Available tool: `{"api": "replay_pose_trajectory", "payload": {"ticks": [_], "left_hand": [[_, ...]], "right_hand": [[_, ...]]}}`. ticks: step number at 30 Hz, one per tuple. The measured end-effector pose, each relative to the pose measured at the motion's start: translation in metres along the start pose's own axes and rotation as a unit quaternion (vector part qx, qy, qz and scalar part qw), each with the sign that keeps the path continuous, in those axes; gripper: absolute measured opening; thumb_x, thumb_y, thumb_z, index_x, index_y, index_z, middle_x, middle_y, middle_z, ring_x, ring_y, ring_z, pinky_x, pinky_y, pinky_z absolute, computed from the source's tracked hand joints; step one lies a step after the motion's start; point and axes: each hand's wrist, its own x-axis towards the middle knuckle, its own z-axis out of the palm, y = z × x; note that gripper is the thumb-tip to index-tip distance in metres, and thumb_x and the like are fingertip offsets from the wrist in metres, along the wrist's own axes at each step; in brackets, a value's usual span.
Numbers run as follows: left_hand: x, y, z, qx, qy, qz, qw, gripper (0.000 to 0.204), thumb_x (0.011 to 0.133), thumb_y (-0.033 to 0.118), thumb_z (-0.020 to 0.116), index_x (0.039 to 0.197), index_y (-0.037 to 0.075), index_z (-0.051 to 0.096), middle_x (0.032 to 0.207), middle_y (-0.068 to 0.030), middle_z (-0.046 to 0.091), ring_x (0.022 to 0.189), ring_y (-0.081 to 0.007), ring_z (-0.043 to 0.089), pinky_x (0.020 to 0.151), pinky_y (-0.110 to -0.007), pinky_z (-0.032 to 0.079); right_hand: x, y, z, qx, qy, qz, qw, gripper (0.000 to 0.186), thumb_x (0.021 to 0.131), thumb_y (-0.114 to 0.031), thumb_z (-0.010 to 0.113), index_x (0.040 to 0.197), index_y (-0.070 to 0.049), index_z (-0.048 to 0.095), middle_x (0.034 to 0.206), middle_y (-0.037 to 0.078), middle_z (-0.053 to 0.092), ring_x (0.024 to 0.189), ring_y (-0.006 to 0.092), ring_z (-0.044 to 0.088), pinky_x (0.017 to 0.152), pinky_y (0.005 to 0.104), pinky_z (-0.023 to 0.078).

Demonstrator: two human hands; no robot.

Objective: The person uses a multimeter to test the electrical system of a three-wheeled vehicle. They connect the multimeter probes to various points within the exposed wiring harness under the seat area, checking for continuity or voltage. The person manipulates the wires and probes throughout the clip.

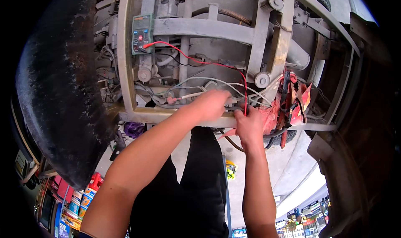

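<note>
My left hand, slightly blurred, is curled over the wiring at the near rail of a metal vehicle frame. Its fingertips are hidden, so whatever they grip cannot be made out. Just right of it, my right hand is closed at the same rail, with a red test lead running down into its fingers. That lead comes from a green-grey multimeter propped on the frame's left side. A black test lead leaves the meter too. Pale wires loop behind both hands.
Torn red wrapping and dark taped cables hang right of my right hand. Crossbars and bolted round mounts stand beyond. A large dark panel rises at left; rusty body metal borders the right. Colourful containers stand lower left.
</note>
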Motion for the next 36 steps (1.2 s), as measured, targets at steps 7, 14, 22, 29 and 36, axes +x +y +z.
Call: {"api": "replay_pose_trajectory", "payload": {"ticks": [7,14,22,29,36], "left_hand": [[0.015,-0.017,-0.005,-0.301,-0.068,-0.083,0.948,0.032,0.079,0.001,0.068,0.111,-0.003,0.064,0.109,-0.0164,0.067,0.101,-0.0244,0.064,0.087,-0.034,0.05],[0.013,-0.003,-0.005,-0.213,-0.056,-0.061,0.973,0.042,0.078,0.002,0.071,0.118,-0.004,0.06,0.102,-0.0126,0.067,0.094,-0.021,0.062,0.086,-0.035,0.049],[0.021,-0.025,-0.027,-0.457,-0.171,-0.082,0.869,0.037,0.086,0.002,0.064,0.121,-0.007,0.058,0.101,-0.0111,0.066,0.092,-0.0122,0.06,0.08,-0.026,0.048],[-0.057,0.024,-0.008,-0.166,0.048,-0.049,0.984,0.036,0.082,0.004,0.062,0.118,0.004,0.058,0.113,-0.0184,0.064,0.108,-0.0364,0.06,0.092,-0.042,0.047],[-0.076,0.055,0.055,-0.091,0.281,-0.02,0.955,0.041,0.083,0.012,0.065,0.122,0.001,0.056,0.123,-0.0167,0.06,0.119,-0.032,0.055,0.109,-0.044,0.036]], "right_hand": [[0.025,-0.008,0.001,0.173,-0.034,0.117,0.977,0.02,0.089,-0.01,0.055,0.101,0.004,0.063,0.069,0.009,0.058,0.045,0.0148,0.05,0.039,0.0305,0.038],[0.025,-0.005,0.009,0.249,-0.029,0.135,0.959,0.01,0.092,-0.008,0.058,0.088,0.001,0.058,0.058,0.001,0.047,0.041,0.0104,0.039,0.036,0.0292,0.035],[0.028,-0.016,0.0,0.341,-0.098,0.158,0.921,0.031,0.096,-0.022,0.061,0.076,0.0,0.053,0.06,0.003,0.048,0.042,0.011,0.039,0.037,0.0285,0.032],[-0.026,-0.033,-0.003,0.312,-0.098,0.126,0.937,0.019,0.094,-0.018,0.061,0.084,-0.003,0.055,0.059,0.0,0.047,0.041,0.0072,0.037,0.037,0.025,0.028],[-0.049,0.005,0.004,0.324,-0.016,0.126,0.937,0.01,0.092,-0.012,0.064,0.091,-0.007,0.055,0.058,-0.002,0.049,0.038,0.0051,0.036,0.034,0.0228,0.024]]}}
